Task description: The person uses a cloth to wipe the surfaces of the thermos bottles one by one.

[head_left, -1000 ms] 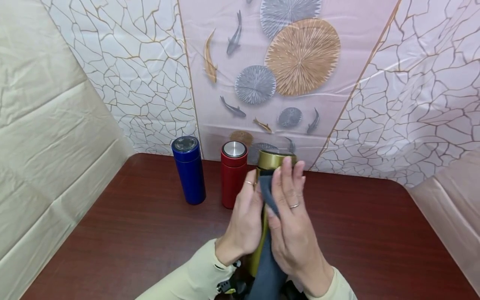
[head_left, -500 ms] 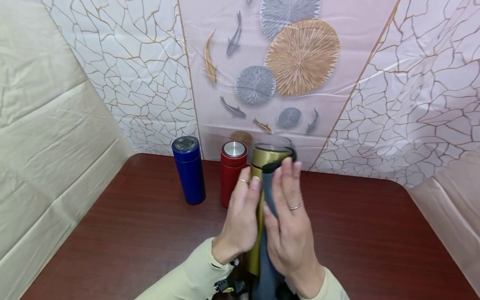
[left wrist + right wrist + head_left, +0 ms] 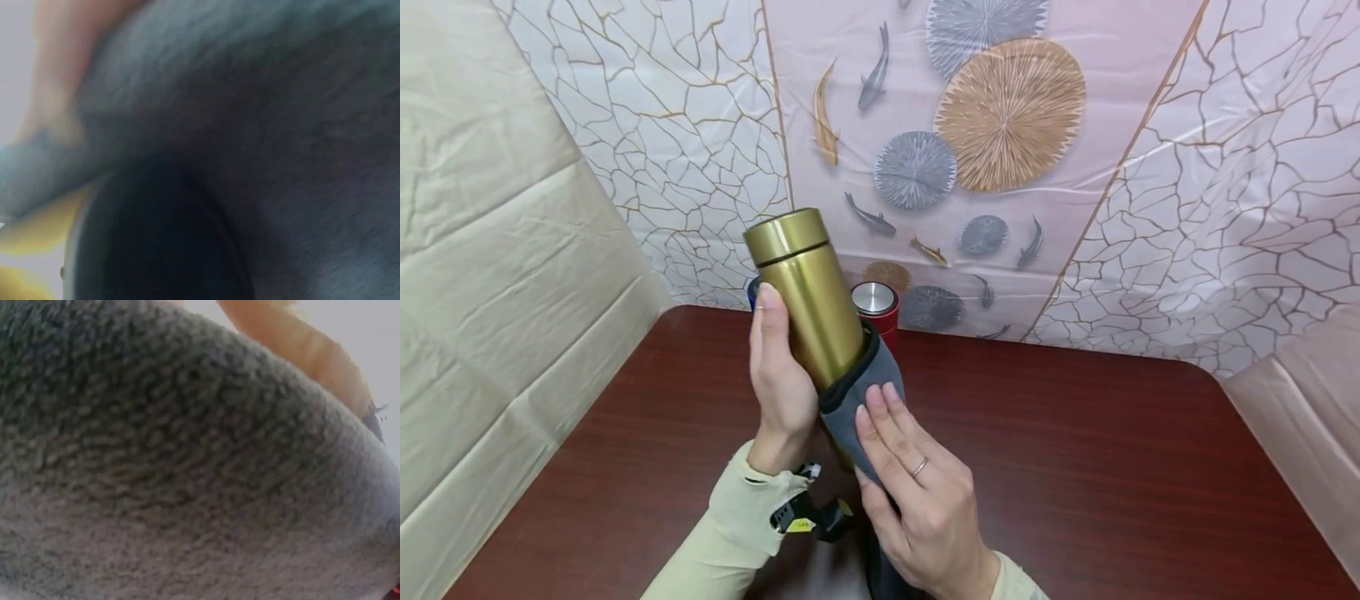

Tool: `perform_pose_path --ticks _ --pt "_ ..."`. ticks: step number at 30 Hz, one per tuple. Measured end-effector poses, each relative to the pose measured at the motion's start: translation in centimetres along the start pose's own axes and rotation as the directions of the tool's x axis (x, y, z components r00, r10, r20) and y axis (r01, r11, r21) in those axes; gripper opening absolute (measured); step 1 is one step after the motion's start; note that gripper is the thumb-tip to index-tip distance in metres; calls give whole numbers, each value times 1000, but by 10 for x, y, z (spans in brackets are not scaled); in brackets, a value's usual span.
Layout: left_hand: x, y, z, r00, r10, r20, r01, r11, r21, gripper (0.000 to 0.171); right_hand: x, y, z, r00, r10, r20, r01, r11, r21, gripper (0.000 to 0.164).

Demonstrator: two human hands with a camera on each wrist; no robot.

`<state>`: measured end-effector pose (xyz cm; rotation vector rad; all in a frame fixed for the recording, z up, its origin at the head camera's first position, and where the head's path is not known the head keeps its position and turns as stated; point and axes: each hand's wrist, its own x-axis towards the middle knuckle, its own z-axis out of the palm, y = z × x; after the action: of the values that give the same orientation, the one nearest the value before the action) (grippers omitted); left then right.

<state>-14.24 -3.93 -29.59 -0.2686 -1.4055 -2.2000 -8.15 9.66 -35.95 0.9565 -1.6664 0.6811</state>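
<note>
A gold thermos flask leans left in the head view, raised over the table. My left hand holds it along its left side, thumb pointing up toward the lid. Around the lower part of the flask lies a grey cloth with a black edge. My right hand holds this cloth against the flask, several fingers lying nearly straight over it. The grey cloth fills most of the left wrist view, with a blurred finger at the upper left. Close-up fabric also covers the right wrist view.
A red thermos flask with a silver top stands behind, partly hidden. Mostly covered by the left hand and gold flask is a blue flask. The brown table ends at a patterned backdrop.
Both hands have moved the gold flask left and up, tilting it left. More of its body shows above the cloth. It overlaps the blue flask now, and the red one is less covered.
</note>
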Motion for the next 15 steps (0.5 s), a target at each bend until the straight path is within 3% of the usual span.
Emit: perform_pose_path --ticks 3,7,11,15 --pt "5 3 -3 998 19 -56 -21 999 -24 47 -2 0 3 999 -37 11 37 999 -1 38" --pt "4 1 -2 998 -1 -70 -3 998 -57 48 -5 0 5 999 -22 33 21 999 26 39" --pt "-5 -5 4 996 -77 -53 75 996 -38 48 -7 1 4 998 28 54 -32 997 73 41" --pt "-14 -11 10 998 -65 16 64 998 8 46 -5 2 1 993 102 54 -109 984 139 42"
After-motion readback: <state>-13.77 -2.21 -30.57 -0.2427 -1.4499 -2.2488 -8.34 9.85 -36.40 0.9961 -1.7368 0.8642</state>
